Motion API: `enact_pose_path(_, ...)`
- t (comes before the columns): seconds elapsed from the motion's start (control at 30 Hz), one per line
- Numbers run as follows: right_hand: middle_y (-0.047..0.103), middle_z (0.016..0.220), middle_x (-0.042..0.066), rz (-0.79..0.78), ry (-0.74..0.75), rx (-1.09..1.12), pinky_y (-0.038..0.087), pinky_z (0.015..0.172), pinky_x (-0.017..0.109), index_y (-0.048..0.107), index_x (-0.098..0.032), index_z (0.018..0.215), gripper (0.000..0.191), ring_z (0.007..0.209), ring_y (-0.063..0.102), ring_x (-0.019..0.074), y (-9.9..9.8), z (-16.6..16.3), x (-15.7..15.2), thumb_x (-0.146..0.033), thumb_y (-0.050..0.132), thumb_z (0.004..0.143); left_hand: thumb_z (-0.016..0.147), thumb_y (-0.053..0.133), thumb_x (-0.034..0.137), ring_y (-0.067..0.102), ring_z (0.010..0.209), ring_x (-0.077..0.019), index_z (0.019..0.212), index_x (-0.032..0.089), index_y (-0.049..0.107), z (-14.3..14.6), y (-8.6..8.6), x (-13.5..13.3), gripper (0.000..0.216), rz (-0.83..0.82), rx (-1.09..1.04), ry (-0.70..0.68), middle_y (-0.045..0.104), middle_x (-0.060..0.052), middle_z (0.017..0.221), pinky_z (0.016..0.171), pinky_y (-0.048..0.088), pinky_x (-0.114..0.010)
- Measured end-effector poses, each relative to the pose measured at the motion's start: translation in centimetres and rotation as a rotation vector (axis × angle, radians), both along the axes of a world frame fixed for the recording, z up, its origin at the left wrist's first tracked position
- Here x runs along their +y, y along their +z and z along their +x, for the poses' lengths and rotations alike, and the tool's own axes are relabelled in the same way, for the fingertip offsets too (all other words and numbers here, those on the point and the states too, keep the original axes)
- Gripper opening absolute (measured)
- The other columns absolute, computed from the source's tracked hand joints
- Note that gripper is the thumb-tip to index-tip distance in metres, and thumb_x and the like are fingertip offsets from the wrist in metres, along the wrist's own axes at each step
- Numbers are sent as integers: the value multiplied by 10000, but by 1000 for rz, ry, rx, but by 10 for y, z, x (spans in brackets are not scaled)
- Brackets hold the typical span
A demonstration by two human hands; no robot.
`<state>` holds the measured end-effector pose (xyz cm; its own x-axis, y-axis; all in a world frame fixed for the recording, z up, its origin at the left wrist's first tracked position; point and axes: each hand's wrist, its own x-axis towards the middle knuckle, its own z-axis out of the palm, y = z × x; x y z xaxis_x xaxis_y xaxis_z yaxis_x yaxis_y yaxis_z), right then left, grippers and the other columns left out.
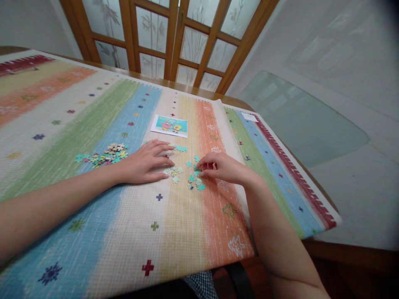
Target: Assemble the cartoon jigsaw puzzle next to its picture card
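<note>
We are holding our left hand (145, 161) open, right hand (222, 167) curled, grip unclear, near puzzle pieces (191, 179) and an illegibly lettered card (170, 126).

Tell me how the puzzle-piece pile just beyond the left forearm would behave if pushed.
The puzzle-piece pile would probably spread apart rather than move as one, since its pieces overlap in a jumble. Each piece looks small and thin, so likely light. Their flat shapes suggest sliding over the tablecloth rather than rolling.
</note>
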<state>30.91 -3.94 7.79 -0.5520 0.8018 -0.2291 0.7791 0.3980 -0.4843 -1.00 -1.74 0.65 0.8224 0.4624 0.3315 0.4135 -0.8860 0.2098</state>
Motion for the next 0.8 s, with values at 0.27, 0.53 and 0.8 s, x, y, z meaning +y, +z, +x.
enact_pose_path(0.27, 716, 1103, 87, -16, 89, -87, 512, 867, 321, 803, -219, 1077, 217, 982, 675, 216, 0, -13, -13, -154, 740, 881, 999, 682, 429, 421, 1502, -343, 1303, 300, 699, 0, -1, 0, 331, -22, -39, -3, 505, -97, 1600, 1276, 307, -584)
enact_pose_path(0.53, 765, 1009, 60, -111, 38, -89, 494, 748, 282, 779, -188, 1052, 259, 842, 667, 179, 9, -9, -14, -80, 701, 830, 1016, 660, 435, 425, 1502, -340, 1301, 289, 693, 0, 0, 0, 321, -19, -27, -7, 503, -106, 1596, 1269, 322, -578)
enact_pose_path(0.8, 723, 954, 35, -72, 107, -69, 477, 811, 290, 752, -213, 863, 179, 901, 658, 184, 1, -8, -13, -49, 702, 810, 1001, 683, 424, 424, 1504, -341, 1297, 301, 695, 0, -1, 0, 321, -32, -50, -4, 508, -94, 1595, 1272, 322, -580)
